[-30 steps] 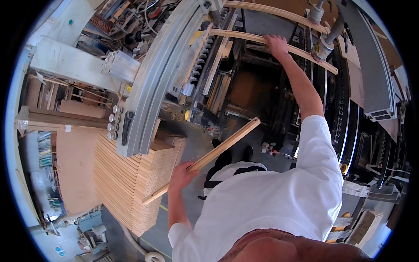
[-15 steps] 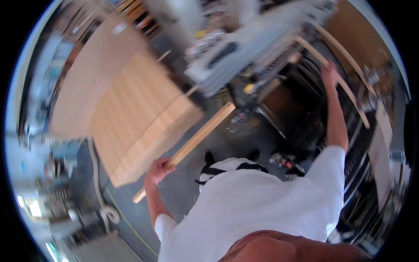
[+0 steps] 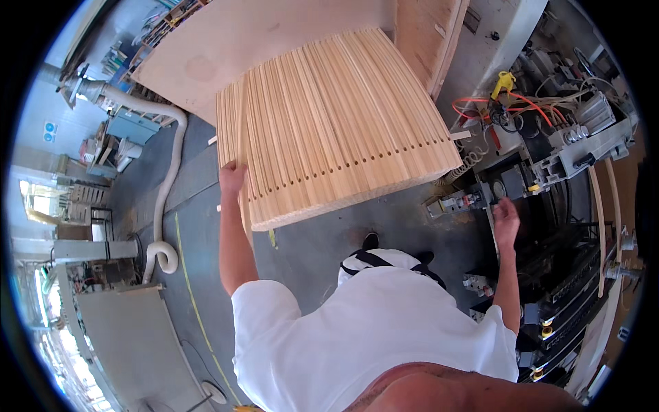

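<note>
My left hand (image 3: 233, 177) is closed around a long wooden strip (image 3: 242, 130) at the left edge of a wide stack. The strip lies along the stack's left end, its near end sticking out past the front edge. Many pale wooden strips (image 3: 329, 103) lie side by side in that stack, with a row of small dark holes near their front ends. To the right, my right hand (image 3: 506, 223) hangs beside the machine with its fingers loosely bent and nothing visible in them.
At the right stands a machine (image 3: 583, 147) with orange hoses and a yellow-handled tool (image 3: 504, 84). Long wooden strips (image 3: 597, 226) rest along its far right side. A plywood panel (image 3: 199, 62) rises behind the stack. A pale flexible duct (image 3: 171, 158) runs down to the floor at left.
The view has turned toward the stack. My left hand has carried its strip from in front of me onto the stack's left end. My right hand has let go of the strip at the machine.
</note>
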A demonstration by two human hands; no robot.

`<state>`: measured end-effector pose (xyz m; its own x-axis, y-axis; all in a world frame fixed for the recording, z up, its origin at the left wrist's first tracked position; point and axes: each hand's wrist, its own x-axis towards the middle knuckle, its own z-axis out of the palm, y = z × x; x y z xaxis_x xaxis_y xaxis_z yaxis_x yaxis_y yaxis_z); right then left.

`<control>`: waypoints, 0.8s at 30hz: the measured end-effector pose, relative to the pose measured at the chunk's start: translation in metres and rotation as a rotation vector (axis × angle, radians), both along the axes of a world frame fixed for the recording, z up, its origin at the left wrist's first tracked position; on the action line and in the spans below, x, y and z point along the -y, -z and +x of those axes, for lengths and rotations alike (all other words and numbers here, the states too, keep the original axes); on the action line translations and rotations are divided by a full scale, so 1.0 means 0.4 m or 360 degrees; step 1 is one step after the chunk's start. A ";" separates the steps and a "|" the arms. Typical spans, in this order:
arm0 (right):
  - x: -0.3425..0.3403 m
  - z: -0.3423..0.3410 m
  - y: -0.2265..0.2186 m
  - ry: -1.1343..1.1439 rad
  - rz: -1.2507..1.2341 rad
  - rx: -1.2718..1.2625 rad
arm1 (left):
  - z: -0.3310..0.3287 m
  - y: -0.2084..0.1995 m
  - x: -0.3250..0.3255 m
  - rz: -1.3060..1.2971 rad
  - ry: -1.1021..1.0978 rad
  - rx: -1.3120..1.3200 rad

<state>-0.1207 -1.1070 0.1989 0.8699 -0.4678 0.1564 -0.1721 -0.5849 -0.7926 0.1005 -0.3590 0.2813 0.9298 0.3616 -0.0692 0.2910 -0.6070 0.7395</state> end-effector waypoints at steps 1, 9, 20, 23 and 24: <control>-0.045 -0.011 0.008 -0.0076 -0.0022 -0.0069 | 0.049 0.018 -0.028 0.0048 -0.0061 -0.0061; -0.150 -0.198 0.010 0.0154 -0.0354 -0.0485 | 0.379 0.187 -0.138 0.0623 -0.0131 -0.0355; -0.196 -0.552 0.055 0.0587 -0.0199 -0.0656 | 0.417 0.193 0.050 0.0067 -0.0101 -0.0035; -0.215 -0.566 0.092 0.0591 -0.0139 -0.0556 | 0.395 0.206 -0.013 -0.0051 0.0074 -0.0073; -0.222 -0.579 0.110 0.0581 -0.0160 -0.0554 | 0.385 0.217 -0.025 0.0054 0.0048 -0.0004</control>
<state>-0.3524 -1.0183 0.1550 0.6613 -0.7482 -0.0538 -0.6230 -0.5079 -0.5948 0.2544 -0.3491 0.1943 0.9401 0.3358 -0.0595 0.2741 -0.6402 0.7177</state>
